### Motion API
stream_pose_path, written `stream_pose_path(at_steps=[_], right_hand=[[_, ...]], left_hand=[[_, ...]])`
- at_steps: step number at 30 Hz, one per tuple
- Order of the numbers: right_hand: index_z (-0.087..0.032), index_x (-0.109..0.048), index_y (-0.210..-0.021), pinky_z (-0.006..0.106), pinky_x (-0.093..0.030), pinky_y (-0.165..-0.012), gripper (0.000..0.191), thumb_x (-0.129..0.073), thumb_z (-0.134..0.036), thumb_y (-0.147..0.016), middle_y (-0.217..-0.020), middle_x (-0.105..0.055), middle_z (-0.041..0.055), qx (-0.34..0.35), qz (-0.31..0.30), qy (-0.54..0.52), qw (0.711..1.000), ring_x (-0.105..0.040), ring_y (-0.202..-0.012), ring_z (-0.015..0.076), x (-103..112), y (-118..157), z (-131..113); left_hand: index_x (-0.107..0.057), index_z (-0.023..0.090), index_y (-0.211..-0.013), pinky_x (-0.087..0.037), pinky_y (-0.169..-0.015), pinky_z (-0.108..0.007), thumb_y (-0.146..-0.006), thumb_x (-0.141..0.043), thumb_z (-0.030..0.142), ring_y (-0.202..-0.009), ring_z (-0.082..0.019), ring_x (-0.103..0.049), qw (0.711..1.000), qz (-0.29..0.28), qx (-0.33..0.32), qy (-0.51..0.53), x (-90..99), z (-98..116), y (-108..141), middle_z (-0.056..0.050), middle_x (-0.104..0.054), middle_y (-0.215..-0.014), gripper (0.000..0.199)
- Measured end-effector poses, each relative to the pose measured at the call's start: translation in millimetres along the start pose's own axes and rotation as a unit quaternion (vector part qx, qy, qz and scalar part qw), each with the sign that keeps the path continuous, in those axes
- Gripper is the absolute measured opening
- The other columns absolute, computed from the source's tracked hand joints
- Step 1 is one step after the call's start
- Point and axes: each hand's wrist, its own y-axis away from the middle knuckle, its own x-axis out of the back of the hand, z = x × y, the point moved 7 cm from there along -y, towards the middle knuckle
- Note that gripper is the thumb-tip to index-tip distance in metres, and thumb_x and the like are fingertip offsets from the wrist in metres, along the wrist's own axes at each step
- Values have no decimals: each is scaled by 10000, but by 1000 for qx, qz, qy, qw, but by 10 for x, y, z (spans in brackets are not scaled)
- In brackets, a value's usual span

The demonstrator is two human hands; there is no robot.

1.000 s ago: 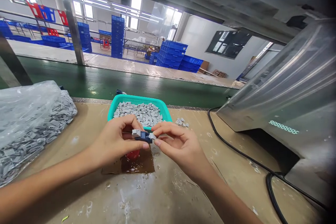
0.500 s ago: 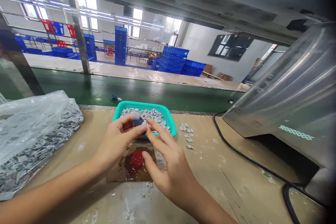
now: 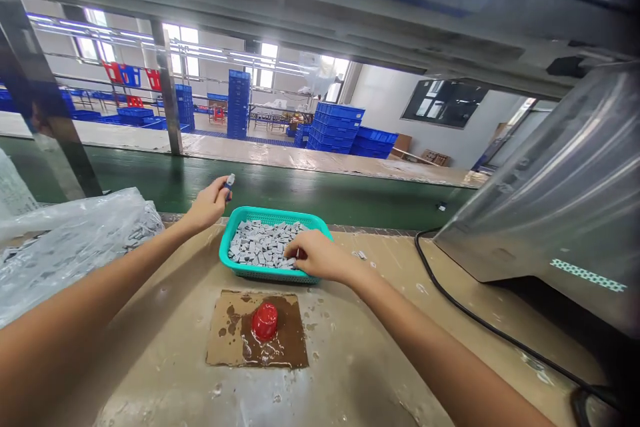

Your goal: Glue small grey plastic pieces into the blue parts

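My left hand point(image 3: 210, 202) reaches over the green belt, its thumb and fingers pinching a small dark blue piece with a pale grey tip point(image 3: 229, 183). Inside a turquoise plastic basket point(image 3: 276, 273), my right hand point(image 3: 316, 255) has its fingers curled down into a heap of small grey plastic pieces point(image 3: 260, 243). Whatever lies between those fingertips is hidden. In front of the basket, a red, wet-looking cup-shaped object point(image 3: 265, 320) sits on a soaked square of cardboard point(image 3: 225, 340).
A clear plastic bag point(image 3: 95, 233) of grey pieces lies at left. Loose grey pieces point(image 3: 359, 255) rest right of the basket. A black cable point(image 3: 450, 297) runs beside a metal housing point(image 3: 545, 193). Behind the basket stretches the green belt point(image 3: 295, 190); a metal post point(image 3: 170, 93) stands beyond.
My hands have parted. The left has moved forward over the belt, still holding the blue-and-grey piece. The right has left that piece and gone into the basket. The camera view has shifted.
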Motion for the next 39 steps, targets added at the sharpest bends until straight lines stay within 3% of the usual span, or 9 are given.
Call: stream_pose_path(at_steps=[6, 11, 14, 20, 22, 26, 30, 33, 39], right_hand=[[-179, -679, -587, 242, -457, -545, 222, -578, 19, -593, -600, -658, 13, -21, 22, 1, 1000, -599, -588, 162, 48, 41, 100], [-147, -680, -771, 267, -502, -640, 208, -527, -33, -689, -781, -675, 58, -65, 77, -29, 995, -619, -696, 164, 305, 357, 186], [-152, -669, -811, 277, -504, -641, 191, -522, -84, -710, -817, -660, 60, -65, 105, -64, 990, -611, -727, 170, 360, 536, 144], [-182, -631, -767, 287, -507, -668, 107, -527, -177, -741, -802, -635, 47, -36, 136, -172, 975, -591, -752, 175, 348, 690, -163], [-186, -621, -783, 280, -508, -692, 111, -521, -156, -745, -803, -637, 37, -21, 145, -193, 970, -597, -754, 168, 342, 709, -312], [-215, -616, -816, 280, -496, -729, 165, -508, -105, -757, -881, -627, 28, 14, 174, -175, 969, -588, -805, 165, 375, 780, -631], [-232, -634, -779, 304, -466, -795, 186, -533, -82, -737, -938, -562, 38, 33, 238, -166, 956, -545, -880, 177, 460, 857, -840], [-241, -650, -788, 296, -464, -775, 221, -535, -62, -727, -853, -535, 29, 38, 246, -211, 945, -539, -834, 162, 447, 848, -889], [-198, -650, -785, 253, -517, -601, 117, -566, -127, -743, -810, -572, 29, -31, 180, -418, 890, -571, -640, 123, 291, 814, -816]], left_hand=[[-505, 148, -1133, -290, -954, -437, -764, -537, 250, -1135, -265, -422, 982, -85, 50, -160, -269, -461, -353, -107, -525, -1174, 384], [-533, 142, -1055, -333, -931, -491, -807, -509, 298, -1106, -239, -440, 959, -61, 155, -228, 82, -843, -379, -93, -488, -1185, 294], [-537, 133, -1023, -373, -889, -466, -806, -510, 293, -1039, -224, -481, 959, -26, 175, -221, 321, -836, -324, -85, -525, -1105, 270], [-421, 112, -1084, -422, -788, -343, -857, -257, 210, -893, -187, -524, 985, 77, 123, -97, 294, -45, 16, -124, -507, -1027, 297], [-453, 142, -1018, -446, -642, -271, -842, -276, 252, -699, -141, -535, 993, 45, 107, -29, 131, 347, 290, -54, -542, -833, 273], [-577, 184, -810, -379, -560, -212, -725, -533, 325, -630, -116, -480, 980, -137, 51, 138, -238, 1063, 921, 11, -516, -675, 170], [-645, 218, -845, -367, -546, -203, -722, -555, 341, -602, -103, -476, 957, -195, 75, 203, -365, 1201, 1223, 19, -585, -723, 196], [-657, 214, -757, -372, -535, -194, -694, -604, 330, -577, -101, -489, 957, -175, 54, 224, -346, 1173, 1210, 30, -588, -637, 142], [-640, 215, -743, -417, -590, -183, -700, -598, 130, -646, -108, -547, 970, -109, -198, 91, -63, 1444, 1252, 4, -617, -710, 103]])
